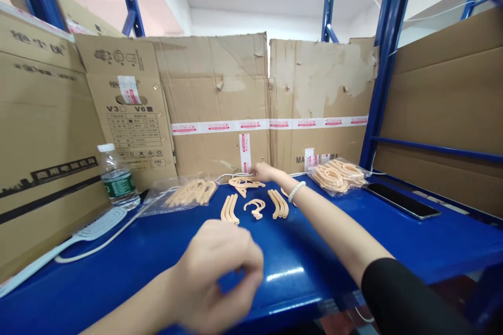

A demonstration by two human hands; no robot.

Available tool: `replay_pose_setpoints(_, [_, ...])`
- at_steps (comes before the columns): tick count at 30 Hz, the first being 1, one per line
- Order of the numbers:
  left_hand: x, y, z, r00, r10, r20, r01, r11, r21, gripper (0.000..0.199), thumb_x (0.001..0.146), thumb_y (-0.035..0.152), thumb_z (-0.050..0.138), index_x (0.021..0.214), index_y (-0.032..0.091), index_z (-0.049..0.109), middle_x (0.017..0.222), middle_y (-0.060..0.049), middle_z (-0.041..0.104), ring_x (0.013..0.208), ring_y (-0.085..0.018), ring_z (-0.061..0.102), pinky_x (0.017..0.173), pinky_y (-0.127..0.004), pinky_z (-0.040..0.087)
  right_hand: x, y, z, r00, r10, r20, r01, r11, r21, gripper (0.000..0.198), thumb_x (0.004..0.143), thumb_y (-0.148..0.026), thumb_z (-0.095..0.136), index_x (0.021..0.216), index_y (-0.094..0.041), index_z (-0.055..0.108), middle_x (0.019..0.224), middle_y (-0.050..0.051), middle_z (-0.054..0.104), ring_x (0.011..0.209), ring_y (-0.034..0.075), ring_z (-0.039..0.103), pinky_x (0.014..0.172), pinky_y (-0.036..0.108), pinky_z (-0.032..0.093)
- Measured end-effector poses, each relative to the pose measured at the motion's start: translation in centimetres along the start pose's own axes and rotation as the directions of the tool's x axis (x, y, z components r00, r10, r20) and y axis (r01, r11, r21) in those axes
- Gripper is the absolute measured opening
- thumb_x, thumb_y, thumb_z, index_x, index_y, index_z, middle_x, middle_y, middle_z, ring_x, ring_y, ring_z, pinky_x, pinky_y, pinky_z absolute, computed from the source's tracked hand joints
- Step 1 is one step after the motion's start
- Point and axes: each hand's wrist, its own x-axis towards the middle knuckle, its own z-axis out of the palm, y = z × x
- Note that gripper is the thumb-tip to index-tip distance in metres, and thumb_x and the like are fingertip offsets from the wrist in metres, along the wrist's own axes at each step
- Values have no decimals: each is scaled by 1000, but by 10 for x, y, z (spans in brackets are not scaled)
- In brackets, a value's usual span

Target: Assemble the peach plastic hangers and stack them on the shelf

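My left hand (220, 272) is in the foreground above the blue table, somewhat blurred. Its fingers curl round to the thumb, and nothing shows between them. My right hand (264, 171) stretches to the back, at a small pile of beige plastic hanger parts (247, 184); its fingertips are too small and partly hidden to show a grip. In front of that pile lie curved hanger arms in a left group (230, 209) and a right group (278, 204). Between these groups sit hanger hooks (256, 207). Another beige piece is partly covered by my right wrist.
Clear bags of beige hanger parts lie at left (192, 192) and right (338, 175). A water bottle (120, 180), a pale hairbrush (98, 225) and a white cable (102, 248) are at left. A phone (401, 200) lies at right. Cardboard (220, 99) walls the back.
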Motion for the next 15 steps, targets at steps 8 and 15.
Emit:
replay_pose_setpoints(8, [22, -108, 39, 952, -291, 93, 300, 947, -110, 16, 86, 22, 47, 74, 17, 55, 56, 3, 56, 47, -8, 50, 48, -18, 41, 33, 3, 37, 994, 79, 79, -72, 993, -94, 45, 70, -41, 74, 105, -13, 69, 106, 14, 71, 95, 26, 67, 71, 25, 49])
replay_pose_setpoints(15, [2, -129, 40, 923, -381, 59, 385, 913, -132, 15, 85, 26, 50, 75, 17, 57, 59, 2, 58, 49, -9, 51, 50, -19, 42, 36, 5, 38, 992, 92, 86, -80, 988, -129, 53, 66, -43, 78, 109, -13, 67, 114, 14, 67, 100, 26, 64, 75, 25, 48])
